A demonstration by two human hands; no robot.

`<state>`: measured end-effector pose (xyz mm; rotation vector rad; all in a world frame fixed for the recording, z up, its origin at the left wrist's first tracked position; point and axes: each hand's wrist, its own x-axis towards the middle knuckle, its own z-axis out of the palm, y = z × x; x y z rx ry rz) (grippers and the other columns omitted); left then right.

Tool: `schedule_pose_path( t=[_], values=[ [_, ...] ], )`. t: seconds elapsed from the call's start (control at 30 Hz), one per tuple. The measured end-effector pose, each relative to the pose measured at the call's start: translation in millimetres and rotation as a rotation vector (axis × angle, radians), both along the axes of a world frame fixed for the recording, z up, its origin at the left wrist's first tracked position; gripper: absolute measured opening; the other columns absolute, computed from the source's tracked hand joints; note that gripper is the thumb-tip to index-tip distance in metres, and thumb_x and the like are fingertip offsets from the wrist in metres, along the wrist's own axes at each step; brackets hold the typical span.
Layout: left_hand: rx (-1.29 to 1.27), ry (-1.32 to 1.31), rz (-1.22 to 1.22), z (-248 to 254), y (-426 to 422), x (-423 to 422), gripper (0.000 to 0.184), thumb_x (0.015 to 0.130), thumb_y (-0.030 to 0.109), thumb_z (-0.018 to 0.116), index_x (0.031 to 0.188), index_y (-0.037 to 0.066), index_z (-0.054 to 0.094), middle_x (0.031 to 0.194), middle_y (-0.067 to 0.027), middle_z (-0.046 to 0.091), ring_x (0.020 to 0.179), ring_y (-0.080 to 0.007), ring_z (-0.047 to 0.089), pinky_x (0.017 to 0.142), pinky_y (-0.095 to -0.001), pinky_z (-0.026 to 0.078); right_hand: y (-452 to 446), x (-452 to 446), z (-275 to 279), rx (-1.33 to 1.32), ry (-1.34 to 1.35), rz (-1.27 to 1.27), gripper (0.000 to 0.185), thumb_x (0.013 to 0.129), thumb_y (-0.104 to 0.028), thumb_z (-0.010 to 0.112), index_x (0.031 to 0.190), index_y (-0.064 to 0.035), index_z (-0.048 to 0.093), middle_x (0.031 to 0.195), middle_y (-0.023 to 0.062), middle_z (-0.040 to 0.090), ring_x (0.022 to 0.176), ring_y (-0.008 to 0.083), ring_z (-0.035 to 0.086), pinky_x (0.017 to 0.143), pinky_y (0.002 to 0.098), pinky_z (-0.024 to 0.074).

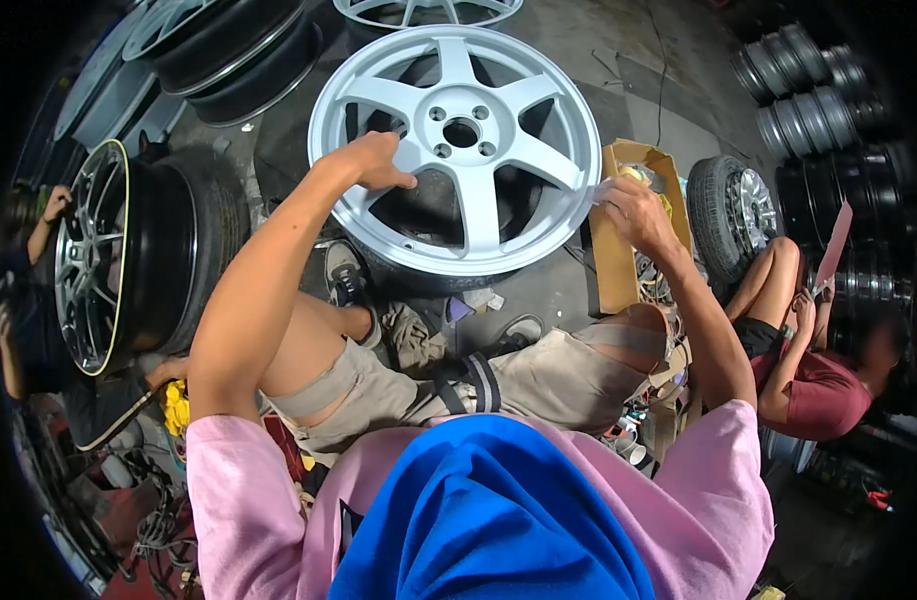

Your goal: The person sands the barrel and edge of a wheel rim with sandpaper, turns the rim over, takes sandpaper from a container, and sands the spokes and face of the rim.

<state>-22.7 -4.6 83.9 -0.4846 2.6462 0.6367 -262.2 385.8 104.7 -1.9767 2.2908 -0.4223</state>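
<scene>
A pale white six-spoke wheel [483, 207] lies face up in front of me, above a dark tire. My left hand [380, 162] is closed round the spoke on the wheel's left side, thumb on the near edge and fingertips partly hidden in the gap. At the right edge of the rim, my right hand [636, 212] has its fingers pinched together and slightly blurred. Something pale and thin seems to be between its fingertips and the rim, too unclear to name.
A cardboard box [610, 262] with clutter stands right of the wheel, beside a tire with a chrome wheel [743, 205]. At left is a black wheel with a yellow-edged rim [121, 250]. People sit at far left and right, the right one in a red shirt [823, 395].
</scene>
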Motion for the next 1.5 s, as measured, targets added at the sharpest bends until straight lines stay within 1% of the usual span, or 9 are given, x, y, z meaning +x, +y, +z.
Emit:
schedule_pose_path(
  t=[0.33, 0.5, 0.7, 1.0, 1.1, 1.27, 1.37, 1.4, 1.5],
  values=[
    [0.001, -0.073, -0.019, -1.7, -1.7, -10.4, 0.084, 0.078, 0.048, 0.086, 0.126, -0.016, 0.061, 0.126, -0.0352, 0.066, 0.12, -0.0436, 0.067, 0.103, -0.0463, 0.053, 7.2, 26.4, -10.1, -0.037, 0.043, 0.064, 0.028, 0.086, -0.004, 0.062, 0.111, -0.0023, 0.073, 0.107, 0.0117, 0.069, 0.1, 0.0326, 0.064, 0.093, 0.0428, 0.053],
    [-0.001, -0.094, -0.021, -1.8, 0.5, -15.7, 0.085, 0.077, 0.048, 0.087, 0.126, -0.016, 0.061, 0.128, -0.0351, 0.065, 0.121, -0.0434, 0.066, 0.104, -0.0456, 0.053, -10.8, 110.4, 2.1, 0.048, -0.222, 0.156, 0.022, 0.083, -0.001, 0.066, 0.105, -0.0019, 0.071, 0.109, 0.0124, 0.069, 0.102, 0.034, 0.065, 0.097, 0.0426, 0.0524],
    [0.016, -0.113, -0.022, -6.8, -2.8, -13.8, 0.089, 0.076, 0.049, 0.086, 0.131, -0.015, 0.058, 0.132, -0.0345, 0.064, 0.124, -0.0435, 0.064, 0.106, -0.0455, 0.051, -6.3, 29.0, 10.2, 0.009, 0.199, 0.156, 0.017, 0.083, -0.01, 0.067, 0.099, -0.0056, 0.071, 0.097, 0.0102, 0.065, 0.097, 0.0283, 0.065, 0.083, 0.0441, 0.0501],
    [0.065, -0.147, -0.009, -1.8, -6.5, -14.8, 0.089, 0.076, 0.049, 0.086, 0.133, -0.013, 0.056, 0.133, -0.0351, 0.062, 0.127, -0.0434, 0.061, 0.109, -0.0456, 0.049, -34.7, 144.1, 12.8, 0.169, -0.133, 0.075, 0.019, 0.083, -0.009, 0.067, 0.101, -0.0042, 0.071, 0.111, 0.0151, 0.07, 0.107, 0.0353, 0.068, 0.097, 0.0516, 0.0525],
    [0.066, -0.12, 0.003, -2.5, -2.6, -11.8, 0.088, 0.077, 0.048, 0.086, 0.132, -0.013, 0.056, 0.132, -0.0353, 0.063, 0.126, -0.044, 0.062, 0.108, -0.0456, 0.05, -22.6, 99.2, -1.9, 0.057, 0.062, 0.224, 0.014, 0.083, -0.01, 0.065, 0.095, -0.0057, 0.072, 0.105, 0.0114, 0.069, 0.104, 0.0321, 0.069, 0.095, 0.0493, 0.0517],
    [0.048, -0.1, -0.003, -3.4, -2.4, -11.0, 0.087, 0.078, 0.047, 0.086, 0.132, -0.014, 0.056, 0.13, -0.036, 0.064, 0.123, -0.0448, 0.064, 0.107, -0.0454, 0.051, -47.8, 9.2, 27.6, 0.333, 0.223, 0.165, 0.012, 0.08, -0.011, 0.067, 0.089, -0.0082, 0.074, 0.103, 0.0101, 0.072, 0.097, 0.0297, 0.072, 0.089, 0.0463, 0.0528],
    [0.039, -0.12, -0.008, -8.0, -4.6, -12.6, 0.088, 0.078, 0.046, 0.086, 0.133, -0.015, 0.055, 0.131, -0.0364, 0.063, 0.124, -0.0449, 0.063, 0.108, -0.0457, 0.05, -51.5, 28.2, 6.4, 0.312, 0.049, 0.218, 0.012, 0.079, -0.015, 0.071, 0.088, -0.0059, 0.072, 0.102, 0.0133, 0.071, 0.09, 0.0336, 0.072, 0.082, 0.0477, 0.0568],
    [0.045, -0.119, -0.002, -8.1, -5.0, -12.0, 0.088, 0.078, 0.046, 0.086, 0.133, -0.015, 0.055, 0.131, -0.0364, 0.063, 0.124, -0.0449, 0.063, 0.108, -0.0457, 0.05, -46.0, 45.3, -4.1, 0.071, 0.021, 0.301, 0.015, 0.079, -0.018, 0.072, 0.087, -0.0054, 0.071, 0.098, 0.0147, 0.072, 0.086, 0.0358, 0.072, 0.076, 0.0483, 0.0592],
    [0.053, -0.106, -0.022, -5.6, -4.0, -13.3, 0.088, 0.078, 0.046, 0.087, 0.134, -0.015, 0.055, 0.132, -0.0369, 0.062, 0.126, -0.0451, 0.062, 0.109, -0.0459, 0.05, -54.2, 81.9, 9.0, 0.223, -0.044, 0.282, 0.015, 0.079, -0.018, 0.072, 0.087, -0.0057, 0.072, 0.097, 0.014, 0.072, 0.088, 0.0349, 0.072, 0.08, 0.0484, 0.0585]
  ],
)
